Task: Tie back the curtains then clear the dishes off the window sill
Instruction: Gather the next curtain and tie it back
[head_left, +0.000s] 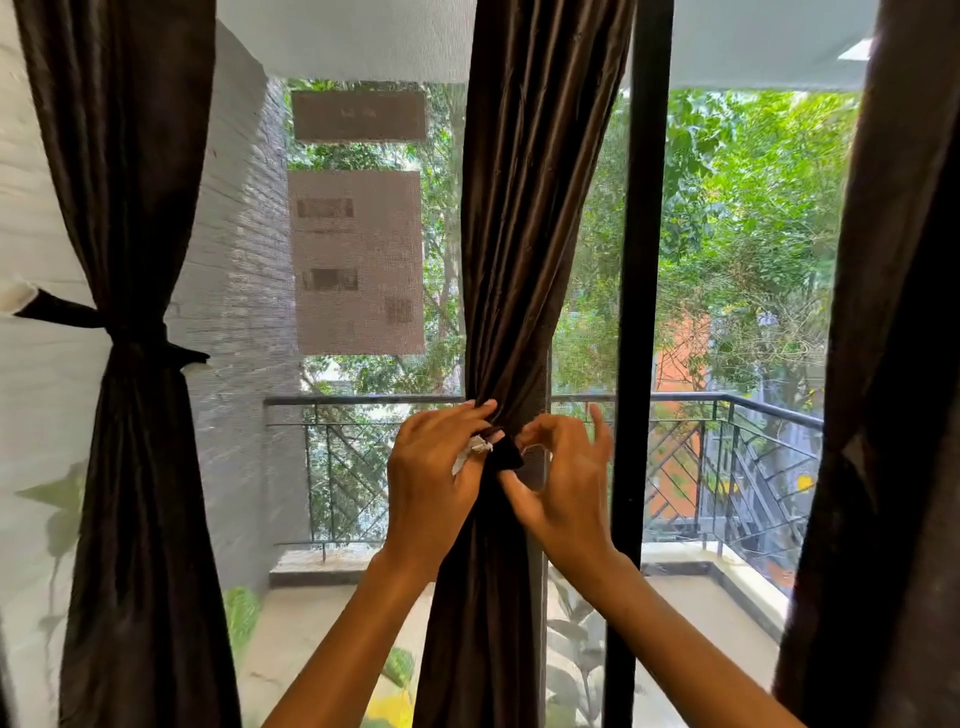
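Curtain (524, 234) hangs straight down in front of me, its long axis vertical, gathered to a narrow waist level with the balcony railing (363, 400) beyond the glass. At that waist sits the dark tie-back (506, 456), a short band that crosses the folds sideways, at right angles to the drape. Both of my hands meet on it, so neither has to travel: the band lies at my fingertips, slightly nearer my left.

My left hand (436, 467) comes up from below on the left of the waist, back toward me, fingers curled over the bunched cloth and pinching the band's end, with a scrap of white (470, 452) showing under them; whether that is part of the tie I cannot tell. My right hand (563, 478) rises on the right of the waist, thumb and forefinger nipping toward the dark end while the other fingers fan loosely upward. I cannot tell whether that pinch has closed on the band. I judge the knot or loop is only half made, and the next pull must run sideways, across the folds, not along them.

Left of this curtain, another curtain (135, 208) is already cinched by its own dark tie (130, 332) against the wall. Just right of my curtain stands the black window frame (641, 260), and past it a third dark drape (883, 364) hangs loose. No sill or dishes show here
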